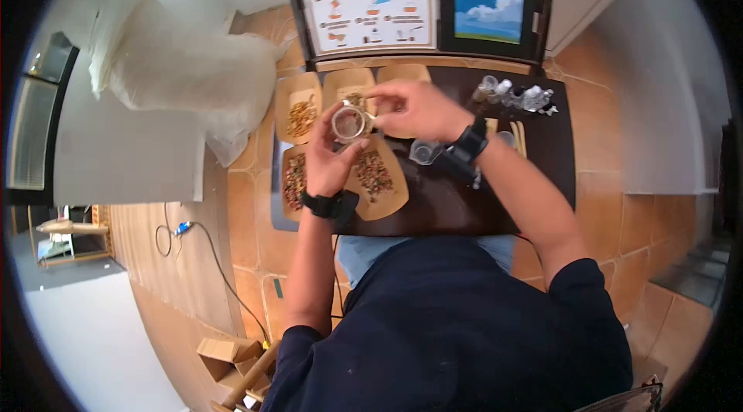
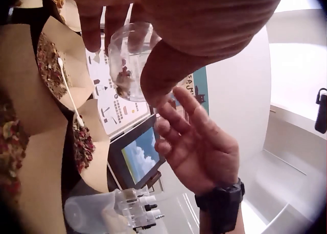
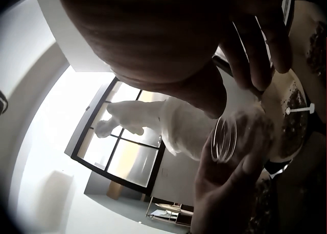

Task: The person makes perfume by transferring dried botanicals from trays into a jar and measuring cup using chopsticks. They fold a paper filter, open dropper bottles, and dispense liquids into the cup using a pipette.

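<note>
My left hand [image 1: 328,166] grips a clear round jar [image 1: 350,124] over the paper trays, its open mouth facing up at the head camera. Through the jar wall in the left wrist view, a few dark reddish dried bits [image 2: 122,78] show at the bottom. Close beside the jar, my right hand [image 1: 427,110] hovers with fingers loosely bent and nothing in them. A white small-headed spoon [image 2: 69,88] lies across trays holding dried petals. Under the hands, a kraft paper tray [image 1: 385,207] carries mixed reddish and green dried pieces.
Another paper tray [image 1: 297,88] at the left holds orange dried pieces. Small clear bottles [image 1: 534,99] stand at the table's back right. A clear cup [image 1: 422,152] and wooden sticks [image 1: 521,137] are nearby. An instruction sheet [image 1: 371,13] and a framed sky picture [image 1: 487,8] stand behind.
</note>
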Demonstrator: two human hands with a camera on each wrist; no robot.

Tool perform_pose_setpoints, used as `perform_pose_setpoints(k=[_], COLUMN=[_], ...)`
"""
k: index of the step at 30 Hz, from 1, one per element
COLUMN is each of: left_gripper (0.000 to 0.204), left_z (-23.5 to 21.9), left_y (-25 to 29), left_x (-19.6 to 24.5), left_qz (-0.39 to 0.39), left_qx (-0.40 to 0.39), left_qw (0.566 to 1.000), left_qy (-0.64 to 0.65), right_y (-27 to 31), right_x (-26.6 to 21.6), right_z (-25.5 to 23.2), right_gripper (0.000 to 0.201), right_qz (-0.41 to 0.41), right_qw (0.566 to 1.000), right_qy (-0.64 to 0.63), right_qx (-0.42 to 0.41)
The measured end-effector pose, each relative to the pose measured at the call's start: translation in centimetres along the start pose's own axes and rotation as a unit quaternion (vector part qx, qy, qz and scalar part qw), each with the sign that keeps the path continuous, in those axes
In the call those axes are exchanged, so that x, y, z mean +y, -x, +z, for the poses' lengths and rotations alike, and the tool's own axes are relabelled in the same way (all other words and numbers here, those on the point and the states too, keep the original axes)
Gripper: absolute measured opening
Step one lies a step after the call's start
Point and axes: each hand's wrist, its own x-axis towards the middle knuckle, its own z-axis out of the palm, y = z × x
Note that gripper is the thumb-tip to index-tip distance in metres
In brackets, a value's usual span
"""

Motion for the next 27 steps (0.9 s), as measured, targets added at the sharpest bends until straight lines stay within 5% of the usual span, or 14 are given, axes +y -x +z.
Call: perform_pose_setpoints(k=[3,11,20,27], left_gripper=[0.080,0.088,0.055,0.037], left_z=[2.9,6.9,5.2,3.9], left_y=[-0.4,-0.4,1.3,2.2], left_x=[0.6,3.1,2.4,0.3], left_qz=[0.012,0.062,0.009,-0.004], left_qx=[0.004,-0.033,-0.066,0.026], left_qw=[0.998,0.997,0.982,0.983], left_qy=[0.064,-0.006,-0.174,-0.184], right_y=[1.9,4.6,11.1,15.3], right_x=[-1.3,-2.3,1.7,6.9], right_z=[2.0,0.0,-6.8,-5.4], right_gripper=[0.075,0.065,0.061,0.063], right_qz=[-0.187,-0.128,-0.014,0.127], right_qw=[0.962,0.961,0.910,0.920], right_qy=[0.173,0.174,0.268,0.194], right_qx=[0.098,0.170,0.316,0.318])
